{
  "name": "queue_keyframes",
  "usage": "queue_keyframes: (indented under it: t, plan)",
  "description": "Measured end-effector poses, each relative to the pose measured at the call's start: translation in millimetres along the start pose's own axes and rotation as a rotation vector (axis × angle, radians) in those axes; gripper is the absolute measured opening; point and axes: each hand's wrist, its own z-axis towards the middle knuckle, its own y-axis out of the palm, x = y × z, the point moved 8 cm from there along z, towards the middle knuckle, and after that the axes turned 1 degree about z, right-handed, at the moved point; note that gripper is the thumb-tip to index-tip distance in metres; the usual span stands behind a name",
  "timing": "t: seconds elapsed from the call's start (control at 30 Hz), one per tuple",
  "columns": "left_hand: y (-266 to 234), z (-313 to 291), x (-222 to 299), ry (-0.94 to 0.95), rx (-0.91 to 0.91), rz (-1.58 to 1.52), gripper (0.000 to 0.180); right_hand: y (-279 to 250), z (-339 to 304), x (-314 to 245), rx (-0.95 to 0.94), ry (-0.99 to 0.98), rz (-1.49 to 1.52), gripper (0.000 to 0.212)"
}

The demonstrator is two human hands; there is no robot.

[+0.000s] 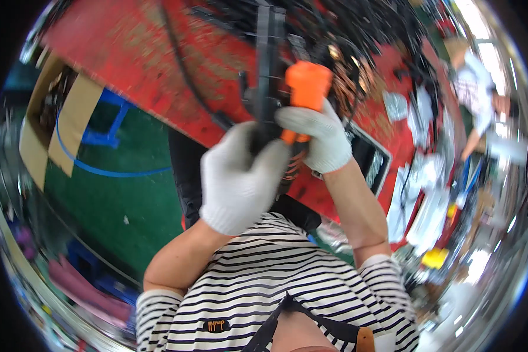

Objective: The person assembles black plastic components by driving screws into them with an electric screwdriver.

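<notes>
Both my hands wear white knitted gloves over the red worktable [129, 53]. My left hand [237, 185] is closed round the lower end of a long black bar-shaped part [268, 64], which points away from me. A black cable [185, 73] runs close by on its left. My right hand [328, 141] grips a bright orange tool [308, 85] just to the right of the bar. The tool's working end is blurred and partly hidden by my fingers, so its exact kind cannot be made out. Bar and tool are side by side; whether they touch is unclear.
A heap of black cables [358, 23] covers the table's far side, with bare copper strands [358, 79] near the tool. A black tray [372, 161] lies right of my right wrist. An open cardboard box [64, 117] stands left. Another person [475, 82] is at the far right.
</notes>
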Motion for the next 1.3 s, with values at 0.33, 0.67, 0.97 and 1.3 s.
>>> queue_keyframes:
  t: [0.33, 0.67, 0.97, 1.3]
  plan:
    - [27.1, 8.2, -36.3, -0.271, -0.255, -0.306, 0.026, -151.3, -159.0, -166.2, 0.686, -0.871, -0.093, 0.052]
    - [40.5, 22.5, -54.8, -0.186, -0.184, -0.11, 0.023, -242.8, -234.8, -117.3, 0.55, -1.078, 0.272, 0.04]
    - [41.1, 22.5, -63.6, -0.201, -0.165, -0.102, 0.022, -202.6, -180.1, -88.7, 0.303, -1.091, 0.184, 0.04]
    - [38.3, 22.0, -60.9, -0.201, -0.145, -0.124, 0.023, -199.1, -152.3, -76.3, 0.287, -1.004, 0.165, 0.036]
